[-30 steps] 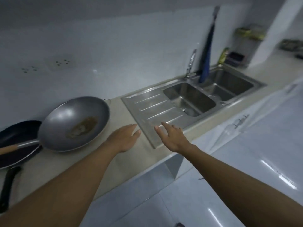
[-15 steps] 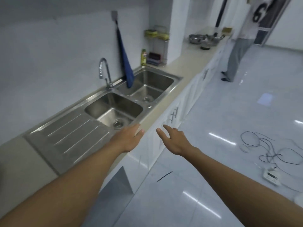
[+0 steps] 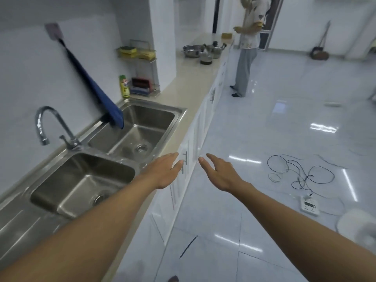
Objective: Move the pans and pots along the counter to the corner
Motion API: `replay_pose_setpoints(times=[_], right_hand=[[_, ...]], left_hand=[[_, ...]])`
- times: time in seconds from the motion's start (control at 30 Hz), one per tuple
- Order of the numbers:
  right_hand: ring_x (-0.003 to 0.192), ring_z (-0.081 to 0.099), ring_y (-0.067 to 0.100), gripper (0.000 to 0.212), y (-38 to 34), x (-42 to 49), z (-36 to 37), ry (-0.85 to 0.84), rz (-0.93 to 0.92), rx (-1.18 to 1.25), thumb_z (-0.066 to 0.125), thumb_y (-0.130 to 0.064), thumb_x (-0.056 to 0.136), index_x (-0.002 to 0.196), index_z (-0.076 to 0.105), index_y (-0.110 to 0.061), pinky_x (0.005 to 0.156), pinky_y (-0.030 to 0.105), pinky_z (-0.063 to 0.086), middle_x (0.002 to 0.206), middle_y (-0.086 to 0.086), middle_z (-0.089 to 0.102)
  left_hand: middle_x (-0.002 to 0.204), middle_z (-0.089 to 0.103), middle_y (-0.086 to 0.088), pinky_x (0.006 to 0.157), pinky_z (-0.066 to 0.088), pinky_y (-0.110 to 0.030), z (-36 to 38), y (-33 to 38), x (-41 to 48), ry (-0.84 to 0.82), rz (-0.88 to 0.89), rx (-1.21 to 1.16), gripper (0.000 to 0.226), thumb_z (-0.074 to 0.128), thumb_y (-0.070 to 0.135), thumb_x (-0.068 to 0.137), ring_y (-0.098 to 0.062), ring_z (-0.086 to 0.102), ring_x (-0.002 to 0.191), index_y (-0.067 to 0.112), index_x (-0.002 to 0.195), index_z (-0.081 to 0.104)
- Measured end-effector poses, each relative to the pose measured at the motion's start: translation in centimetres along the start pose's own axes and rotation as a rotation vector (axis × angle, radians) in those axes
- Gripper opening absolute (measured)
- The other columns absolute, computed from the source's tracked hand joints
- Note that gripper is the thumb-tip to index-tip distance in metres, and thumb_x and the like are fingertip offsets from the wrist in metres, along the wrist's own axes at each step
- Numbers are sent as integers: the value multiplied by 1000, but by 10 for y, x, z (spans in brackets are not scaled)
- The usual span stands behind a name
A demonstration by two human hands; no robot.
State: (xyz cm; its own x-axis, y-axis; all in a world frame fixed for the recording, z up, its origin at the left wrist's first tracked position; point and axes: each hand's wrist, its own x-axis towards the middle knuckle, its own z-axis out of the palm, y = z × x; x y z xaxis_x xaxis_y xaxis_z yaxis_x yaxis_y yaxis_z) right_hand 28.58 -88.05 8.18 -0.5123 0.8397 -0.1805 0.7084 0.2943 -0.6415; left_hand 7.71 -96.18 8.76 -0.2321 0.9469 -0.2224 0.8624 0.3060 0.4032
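1. Head view: both arms reach forward along the counter (image 3: 189, 84), the hands apart and holding nothing.
2. The left hand (image 3: 162, 171) hovers palm down over the counter's front edge, just right of the sink (image 3: 85, 180), fingers straight and loosely together.
3. The right hand (image 3: 220, 174) hangs over the floor beside the cupboards, fingers relaxed and slightly spread.
4. The pots (image 3: 203, 51) stand clustered at the far end of the counter, well apart from both hands. There seem to be three, though blur makes the count unsure.
5. A tap (image 3: 55, 127) rises behind the sink, and a blue cloth (image 3: 97, 92) hangs from the wall with its lower end over the far basin.
6. Another person (image 3: 246, 51) stands far off, right of the pots.
7. A black cable (image 3: 301, 171) lies on the floor at right.
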Motion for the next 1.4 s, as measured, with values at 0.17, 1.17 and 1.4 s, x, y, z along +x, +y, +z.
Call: replay_pose_setpoints(times=[0.17,1.17,1.4], right_hand=[[147,27,29,84,3,49,-20,59,66,28,24,-77,91,155,31,-23,121,53,16,157,7,39],[148,27,28,85,123,474,-221,75,66,67,23,-78,90,155,30,-24,121,53,19,160,3,35],[148,28,28,86,126,588,-246,101,107,60,22,-79,88,155,29,-25,120,54,21,160,2,33]], left_hand=[[163,23,7,119,23,-48,-26,-3,75,-48,62,17,67,20,66,98,-20,24,149,31,156,22],[162,26,8,119,25,-43,-87,112,541,-3,110,0,66,22,62,99,-16,26,148,28,156,24],[163,26,5,118,22,-38,-118,114,663,-26,165,47,62,23,56,102,-17,25,149,25,156,25]])
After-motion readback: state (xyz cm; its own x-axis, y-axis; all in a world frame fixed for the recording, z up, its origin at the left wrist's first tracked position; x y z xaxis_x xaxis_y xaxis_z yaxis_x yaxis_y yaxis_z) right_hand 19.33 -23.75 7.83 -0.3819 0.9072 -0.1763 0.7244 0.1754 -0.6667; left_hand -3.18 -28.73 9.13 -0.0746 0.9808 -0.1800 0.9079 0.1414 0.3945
